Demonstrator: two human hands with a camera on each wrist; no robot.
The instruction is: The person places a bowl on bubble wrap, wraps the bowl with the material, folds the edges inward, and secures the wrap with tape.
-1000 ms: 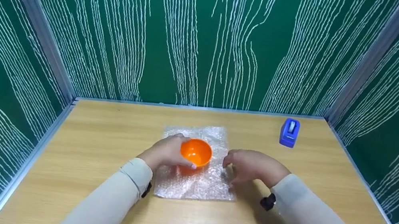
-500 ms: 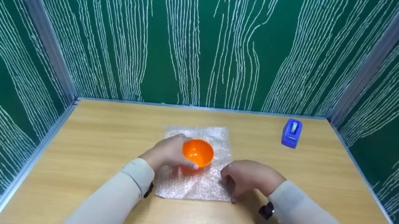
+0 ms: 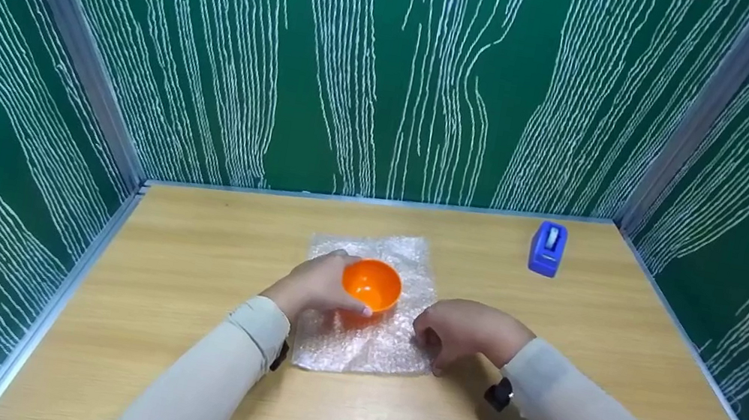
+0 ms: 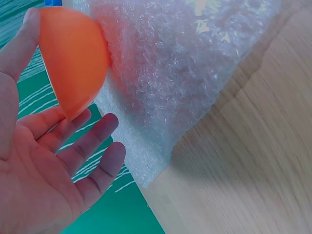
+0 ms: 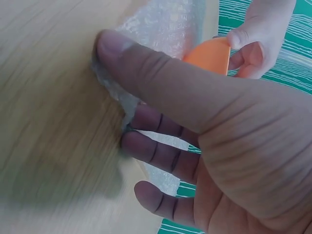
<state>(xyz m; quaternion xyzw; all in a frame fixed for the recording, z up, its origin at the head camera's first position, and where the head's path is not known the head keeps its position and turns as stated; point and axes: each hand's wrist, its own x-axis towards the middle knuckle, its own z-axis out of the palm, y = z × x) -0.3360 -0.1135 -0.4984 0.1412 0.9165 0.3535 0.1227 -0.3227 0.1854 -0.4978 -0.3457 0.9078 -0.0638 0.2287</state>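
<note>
An orange bowl (image 3: pixel 371 287) stands on a sheet of bubble wrap (image 3: pixel 350 354), its hollow side up. My left hand (image 3: pixel 320 283) holds the bowl from the left, thumb and fingers at its rim. In the left wrist view, the smooth outside of the bowl (image 4: pixel 78 58) shows, and the other fingers are loosely bent below it. Over the right edge of the wrap, my right hand (image 3: pixel 472 333) has its fingers curled. The right wrist view shows the thumb (image 5: pixel 117 48) at a corner of the wrap and fingertips (image 5: pixel 136 144) along its edge, gripping it.
A blue tape dispenser (image 3: pixel 547 249) stands at the back right of the wooden table (image 3: pixel 202 242). Green walls (image 3: pixel 435 76) with white wavy lines enclose the table at the back and both sides.
My right hand has come slightly nearer to me, down to the near right corner of the bubble wrap, and its fingers now meet the edge. The left hand and bowl keep their place.
</note>
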